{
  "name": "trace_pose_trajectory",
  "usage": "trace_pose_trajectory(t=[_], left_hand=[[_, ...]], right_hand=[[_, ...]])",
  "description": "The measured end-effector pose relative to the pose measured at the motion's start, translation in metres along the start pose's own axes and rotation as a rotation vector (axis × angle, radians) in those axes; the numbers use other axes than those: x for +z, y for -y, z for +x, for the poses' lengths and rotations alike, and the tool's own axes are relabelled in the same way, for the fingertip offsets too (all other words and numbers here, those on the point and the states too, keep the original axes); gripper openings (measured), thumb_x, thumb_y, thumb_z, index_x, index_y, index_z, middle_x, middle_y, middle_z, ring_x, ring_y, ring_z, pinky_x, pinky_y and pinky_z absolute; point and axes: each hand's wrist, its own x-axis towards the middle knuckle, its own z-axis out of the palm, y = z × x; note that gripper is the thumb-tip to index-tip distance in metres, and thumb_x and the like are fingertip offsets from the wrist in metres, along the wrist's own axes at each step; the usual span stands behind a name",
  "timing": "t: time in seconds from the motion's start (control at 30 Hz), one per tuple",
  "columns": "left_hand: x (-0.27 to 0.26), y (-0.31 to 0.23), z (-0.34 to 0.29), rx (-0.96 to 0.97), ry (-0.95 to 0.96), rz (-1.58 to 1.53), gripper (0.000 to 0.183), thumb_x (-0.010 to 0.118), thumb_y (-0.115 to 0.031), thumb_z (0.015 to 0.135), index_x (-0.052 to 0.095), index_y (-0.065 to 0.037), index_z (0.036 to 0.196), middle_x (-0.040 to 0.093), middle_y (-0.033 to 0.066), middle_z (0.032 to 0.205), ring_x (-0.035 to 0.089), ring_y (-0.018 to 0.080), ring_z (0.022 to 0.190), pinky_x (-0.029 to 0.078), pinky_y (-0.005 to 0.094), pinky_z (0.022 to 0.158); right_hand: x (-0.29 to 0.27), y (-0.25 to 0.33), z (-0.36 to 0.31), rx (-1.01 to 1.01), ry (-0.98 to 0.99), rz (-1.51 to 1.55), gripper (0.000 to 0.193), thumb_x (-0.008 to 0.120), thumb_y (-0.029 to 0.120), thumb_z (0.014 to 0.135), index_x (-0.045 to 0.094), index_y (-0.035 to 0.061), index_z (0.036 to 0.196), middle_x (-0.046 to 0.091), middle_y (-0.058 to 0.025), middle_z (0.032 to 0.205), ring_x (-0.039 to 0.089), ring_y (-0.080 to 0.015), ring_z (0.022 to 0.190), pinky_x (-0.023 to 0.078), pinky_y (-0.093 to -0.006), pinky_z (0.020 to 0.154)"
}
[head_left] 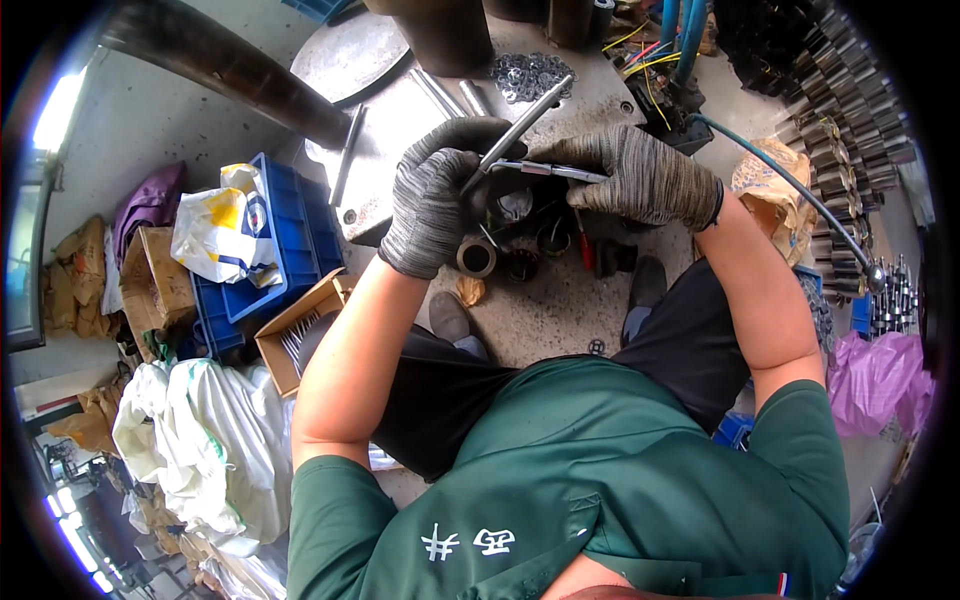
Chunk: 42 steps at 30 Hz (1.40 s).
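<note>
My gloved left hand [430,210] curls in a grip. My right hand [652,178] (gloved too) pinches near it.

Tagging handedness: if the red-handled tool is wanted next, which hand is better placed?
Likely the right hand: it appears nearer the red-handled tool, though it holds a slim shiny piece. The left hand looks farther off, gripping a metal rod.

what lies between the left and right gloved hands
In the head view, the metal rod from the left gloved hand and the slim silver tool in the right gloved hand lie there; contact between them is unclear.
</note>
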Motion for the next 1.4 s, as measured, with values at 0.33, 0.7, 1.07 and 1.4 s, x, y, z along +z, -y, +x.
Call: trace_pose_trajectory(t=[0.33,0.7,1.07,1.4], left_hand=[[-0.005,0.006,0.006,-0.093,0.075,-0.344,0.046,0.040,0.002,0.083,0.060,0.011,0.124,0.071,0.0265,0.107,0.072,0.0212,0.073,0.057,0.0209,0.051],[-0.014,0.010,0.008,-0.113,0.067,-0.536,0.044,0.049,-0.005,0.088,0.054,0.012,0.128,0.070,0.0263,0.106,0.064,0.0173,0.057,0.050,0.0197,0.041],[-0.014,-0.011,0.003,-0.069,0.163,-0.596,0.068,0.068,-0.010,0.090,0.040,-0.001,0.152,0.066,0.0193,0.125,0.074,0.0230,0.092,0.059,0.0292,0.068],[-0.019,-0.008,0.002,-0.037,0.177,-0.544,0.066,0.068,-0.011,0.090,0.043,0.002,0.149,0.064,0.0194,0.124,0.063,0.0137,0.079,0.052,0.0201,0.055]], right_hand=[[0.006,0.007,0.001,0.107,0.008,0.039,0.063,0.078,0.018,0.086,0.058,0.0112,0.146,0.068,-0.0155,0.132,0.064,-0.0272,0.125,0.049,-0.0408,0.106],[0.015,0.017,-0.003,0.433,0.053,0.835,0.056,0.077,0.022,0.091,0.061,0.0057,0.142,0.069,-0.0041,0.110,0.065,-0.0125,0.099,0.054,-0.0295,0.091],[-0.041,-0.045,-0.012,0.485,-0.367,0.022,0.045,0.074,0.015,0.088,0.060,0.0029,0.129,0.066,-0.0009,0.107,0.061,-0.0116,0.099,0.053,-0.0284,0.089],[-0.042,-0.060,0.007,0.388,-0.325,-0.468,0.040,0.067,0.004,0.082,0.064,0.0011,0.121,0.068,-0.0220,0.109,0.067,-0.0375,0.102,0.055,-0.0420,0.090]])
